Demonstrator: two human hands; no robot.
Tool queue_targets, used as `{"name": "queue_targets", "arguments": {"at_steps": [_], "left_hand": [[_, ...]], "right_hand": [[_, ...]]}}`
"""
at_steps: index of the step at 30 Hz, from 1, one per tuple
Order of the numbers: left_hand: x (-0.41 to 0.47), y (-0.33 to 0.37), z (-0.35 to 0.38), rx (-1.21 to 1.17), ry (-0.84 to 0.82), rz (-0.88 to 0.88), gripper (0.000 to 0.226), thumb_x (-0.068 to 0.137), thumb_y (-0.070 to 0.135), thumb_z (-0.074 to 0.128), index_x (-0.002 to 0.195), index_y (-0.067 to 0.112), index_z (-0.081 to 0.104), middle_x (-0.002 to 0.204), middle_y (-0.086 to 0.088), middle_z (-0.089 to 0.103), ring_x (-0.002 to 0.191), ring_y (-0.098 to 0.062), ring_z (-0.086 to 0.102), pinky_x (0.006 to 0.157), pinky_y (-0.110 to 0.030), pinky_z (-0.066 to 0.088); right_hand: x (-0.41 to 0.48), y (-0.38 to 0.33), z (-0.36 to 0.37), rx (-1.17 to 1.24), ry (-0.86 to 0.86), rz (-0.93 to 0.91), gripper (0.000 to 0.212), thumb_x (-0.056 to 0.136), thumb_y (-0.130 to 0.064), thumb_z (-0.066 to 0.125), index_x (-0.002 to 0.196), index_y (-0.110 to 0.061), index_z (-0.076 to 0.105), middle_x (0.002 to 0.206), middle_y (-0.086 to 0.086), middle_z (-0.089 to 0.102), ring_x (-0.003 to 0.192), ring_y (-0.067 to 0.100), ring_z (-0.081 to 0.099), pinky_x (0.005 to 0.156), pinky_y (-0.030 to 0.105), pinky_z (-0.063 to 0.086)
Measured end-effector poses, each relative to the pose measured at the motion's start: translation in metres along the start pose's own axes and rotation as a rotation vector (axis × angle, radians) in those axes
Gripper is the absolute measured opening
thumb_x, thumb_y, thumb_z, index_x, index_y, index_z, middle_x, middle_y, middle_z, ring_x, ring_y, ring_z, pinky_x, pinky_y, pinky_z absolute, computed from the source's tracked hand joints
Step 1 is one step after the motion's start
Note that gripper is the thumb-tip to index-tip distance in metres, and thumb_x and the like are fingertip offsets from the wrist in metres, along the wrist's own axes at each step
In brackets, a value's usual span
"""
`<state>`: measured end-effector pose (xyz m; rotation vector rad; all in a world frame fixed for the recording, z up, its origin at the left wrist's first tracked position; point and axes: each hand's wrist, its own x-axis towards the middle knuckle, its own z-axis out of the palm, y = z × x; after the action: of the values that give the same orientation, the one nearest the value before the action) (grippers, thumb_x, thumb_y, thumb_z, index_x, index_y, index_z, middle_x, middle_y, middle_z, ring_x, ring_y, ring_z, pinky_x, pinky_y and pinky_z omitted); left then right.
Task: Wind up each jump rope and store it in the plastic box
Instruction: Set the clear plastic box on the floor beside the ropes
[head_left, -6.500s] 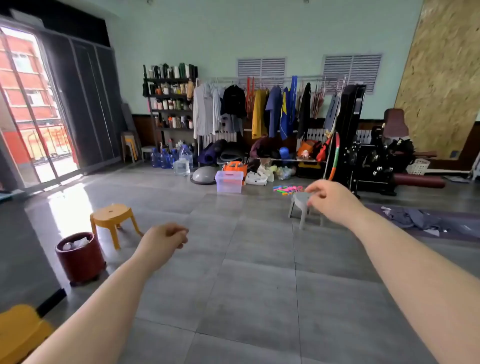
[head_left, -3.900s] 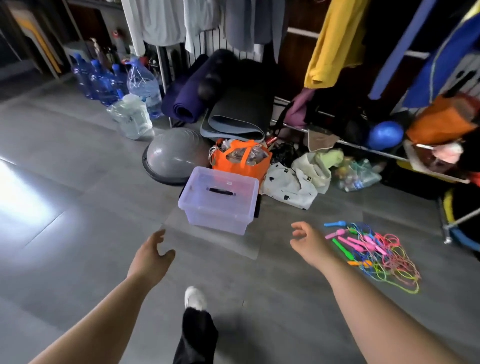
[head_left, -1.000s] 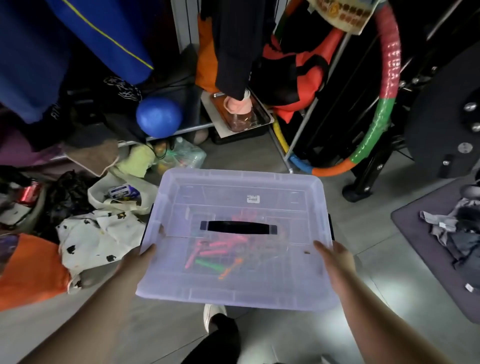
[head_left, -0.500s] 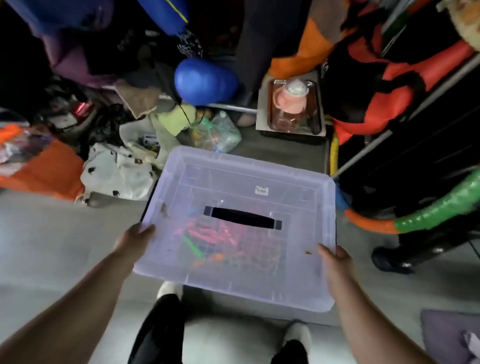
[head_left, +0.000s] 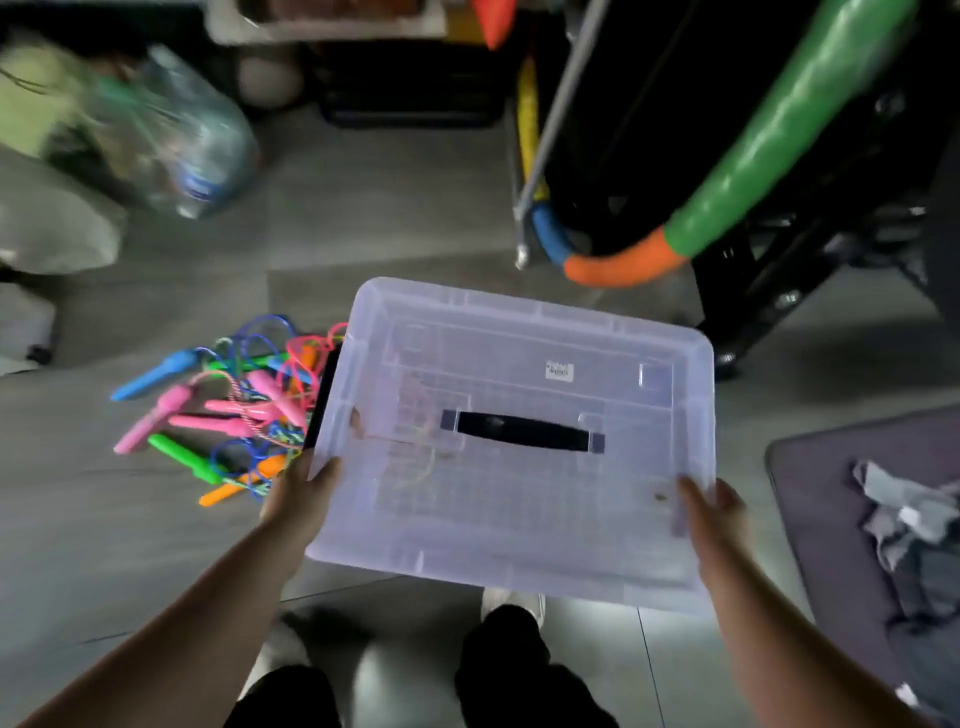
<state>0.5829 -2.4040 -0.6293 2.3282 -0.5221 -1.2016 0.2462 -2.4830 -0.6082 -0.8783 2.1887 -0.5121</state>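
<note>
I hold a clear plastic box (head_left: 519, 499) with a lid and black handle above the floor. My left hand (head_left: 304, 493) grips its left edge and my right hand (head_left: 714, 512) grips its right edge. A tangled pile of jump ropes (head_left: 228, 410) with blue, pink, green and orange handles lies on the grey floor just left of the box, partly hidden under its left side.
A green, orange and blue hoop (head_left: 727, 182) leans on a black machine (head_left: 779, 270) at the upper right. A plastic bag (head_left: 176, 140) lies at the upper left. A dark mat with grey cloth (head_left: 893, 514) is on the right. My feet (head_left: 511, 603) stand below the box.
I have carried the box to the right and lower. The jump ropes, seen through the box before, now lie in the open at its left.
</note>
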Motion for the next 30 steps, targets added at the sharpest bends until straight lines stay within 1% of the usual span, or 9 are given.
{"name": "queue_targets", "arguments": {"at_steps": [3, 8, 12, 15, 17, 21, 23, 26, 30], "left_hand": [[0.006, -0.019, 0.058, 0.13, -0.063, 0.006, 0.033, 0.093, 0.016, 0.045, 0.12, -0.002, 0.051, 0.117, -0.029, 0.055, 0.106, -0.043, 0.053, 0.077, -0.039, 0.039], [0.021, -0.026, 0.127, 0.237, -0.184, 0.047, 0.038, 0.094, 0.02, 0.042, 0.124, -0.003, 0.046, 0.127, -0.026, 0.05, 0.117, -0.039, 0.047, 0.093, -0.037, 0.038], [0.038, -0.025, 0.156, 0.266, -0.172, 0.171, 0.038, 0.092, 0.025, 0.046, 0.121, 0.001, 0.049, 0.116, -0.024, 0.056, 0.105, -0.038, 0.054, 0.077, -0.034, 0.039], [0.045, -0.018, 0.161, 0.255, -0.16, 0.245, 0.038, 0.092, 0.025, 0.047, 0.121, 0.002, 0.05, 0.117, -0.02, 0.057, 0.106, -0.036, 0.054, 0.08, -0.034, 0.04], [0.047, -0.018, 0.16, 0.243, -0.181, 0.274, 0.037, 0.091, 0.025, 0.047, 0.122, 0.004, 0.051, 0.12, -0.017, 0.058, 0.108, -0.033, 0.055, 0.084, -0.034, 0.042], [0.042, -0.017, 0.156, 0.24, -0.155, 0.28, 0.039, 0.092, 0.025, 0.047, 0.126, 0.006, 0.047, 0.126, -0.015, 0.054, 0.113, -0.031, 0.051, 0.082, -0.028, 0.037], [0.037, -0.013, 0.156, 0.25, -0.14, 0.277, 0.04, 0.092, 0.025, 0.046, 0.127, 0.006, 0.046, 0.128, -0.016, 0.052, 0.115, -0.032, 0.049, 0.083, -0.029, 0.036], [0.028, -0.013, 0.153, 0.216, -0.154, 0.286, 0.038, 0.092, 0.023, 0.047, 0.125, 0.003, 0.047, 0.127, -0.016, 0.054, 0.113, -0.031, 0.051, 0.081, -0.027, 0.036], [0.017, -0.021, 0.15, 0.216, -0.159, 0.258, 0.041, 0.092, 0.024, 0.048, 0.126, 0.003, 0.045, 0.126, -0.016, 0.054, 0.114, -0.033, 0.051, 0.084, -0.031, 0.039]], "right_hand": [[0.034, 0.032, -0.011, -0.071, 0.046, -0.041, 0.038, 0.066, -0.047, 0.056, 0.07, -0.009, 0.051, 0.057, 0.009, 0.046, 0.056, 0.024, 0.045, 0.047, 0.025, 0.031], [0.089, 0.061, -0.017, -0.152, 0.114, -0.119, 0.035, 0.077, -0.036, 0.055, 0.057, -0.01, 0.043, 0.062, 0.013, 0.046, 0.062, 0.024, 0.044, 0.047, 0.028, 0.029], [0.12, 0.085, -0.004, -0.156, 0.151, -0.122, 0.035, 0.077, -0.039, 0.052, 0.082, -0.004, 0.055, 0.077, 0.021, 0.054, 0.07, 0.028, 0.051, 0.052, 0.033, 0.033], [0.134, 0.092, 0.006, -0.284, 0.209, -0.133, 0.059, 0.069, -0.046, 0.031, 0.101, -0.002, 0.054, 0.093, 0.024, 0.061, 0.086, 0.039, 0.058, 0.067, 0.034, 0.04], [0.14, 0.096, 0.011, -0.343, 0.267, -0.15, 0.055, 0.078, -0.043, 0.029, 0.104, -0.001, 0.052, 0.103, 0.027, 0.06, 0.095, 0.04, 0.056, 0.073, 0.035, 0.038], [0.131, 0.091, 0.028, -0.451, 0.392, -0.236, 0.058, 0.082, -0.027, 0.023, 0.131, 0.001, 0.038, 0.135, 0.031, 0.039, 0.123, 0.044, 0.038, 0.101, 0.047, 0.03], [0.119, 0.087, 0.041, -0.479, 0.354, -0.339, 0.069, 0.075, -0.026, 0.018, 0.138, 0.0, 0.03, 0.146, 0.026, 0.026, 0.135, 0.042, 0.025, 0.11, 0.046, 0.018], [0.095, 0.084, 0.068, -0.546, 0.212, -0.642, 0.072, 0.077, -0.035, 0.011, 0.134, 0.0, 0.039, 0.144, 0.025, 0.032, 0.134, 0.042, 0.029, 0.112, 0.048, 0.018], [0.053, 0.084, 0.085, -0.709, -0.075, -0.795, 0.089, 0.071, -0.056, -0.009, 0.142, -0.013, 0.023, 0.154, 0.013, 0.014, 0.143, 0.027, 0.011, 0.113, 0.033, 0.002]]}}
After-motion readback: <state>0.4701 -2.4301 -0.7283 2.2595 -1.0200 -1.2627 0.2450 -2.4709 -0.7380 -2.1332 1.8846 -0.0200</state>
